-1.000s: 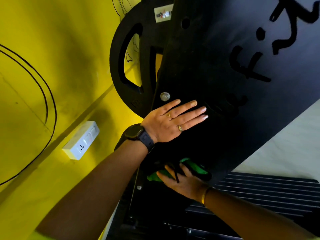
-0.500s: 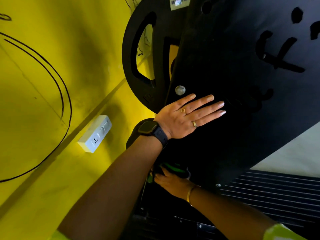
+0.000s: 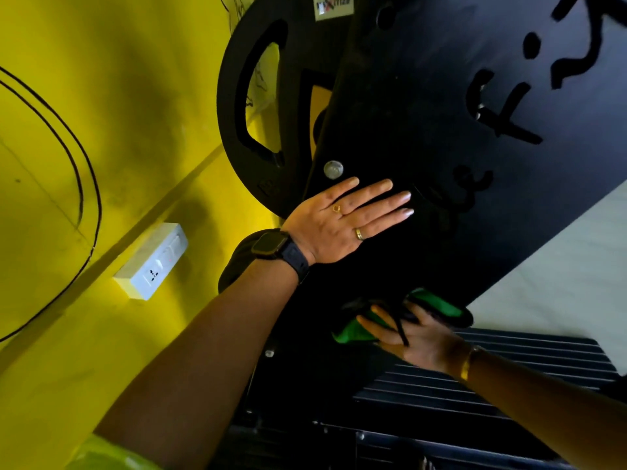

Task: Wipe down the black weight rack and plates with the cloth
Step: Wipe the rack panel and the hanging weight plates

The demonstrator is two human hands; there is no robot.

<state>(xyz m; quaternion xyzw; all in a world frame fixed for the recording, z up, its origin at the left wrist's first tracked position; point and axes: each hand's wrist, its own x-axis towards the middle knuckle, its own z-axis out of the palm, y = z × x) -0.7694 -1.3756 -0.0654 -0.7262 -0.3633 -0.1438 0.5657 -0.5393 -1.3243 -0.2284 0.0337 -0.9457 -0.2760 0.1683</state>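
"Yellow wall (image 3: 101,130) fills everything left of the left hand, with a white socket (image 3: 152,262) mounted on it, below and left of the wrist. What is the hand itself doing?"

"The left hand (image 3: 339,222) lies flat on the black rack panel (image 3: 424,96), fingers straight and close together, holding nothing — just pressing. A silver bolt (image 3: 333,169) sits just above the index finger, and a dark watch (image 3: 271,247) is on the wrist."

"And the plates?"

"One black weight plate (image 3: 237,106) stands on edge up and to the left of that hand, partly behind the panel, with a white sticker (image 3: 334,6) on it. Cut-out letters (image 3: 502,113) run across the panel beyond the fingertips."

"Where is the cloth?"

"Below the left hand. The green cloth (image 3: 353,330) is pressed against the panel's lower edge under the right hand (image 3: 417,337), whose fingers are spread fairly straight over it — some fingertips are hidden by the panel. A dark strip crosses that hand; I cannot tell what it is. A gold bangle (image 3: 466,364) is on the right wrist, and a black ribbed surface (image 3: 492,385) lies beneath the forearm."
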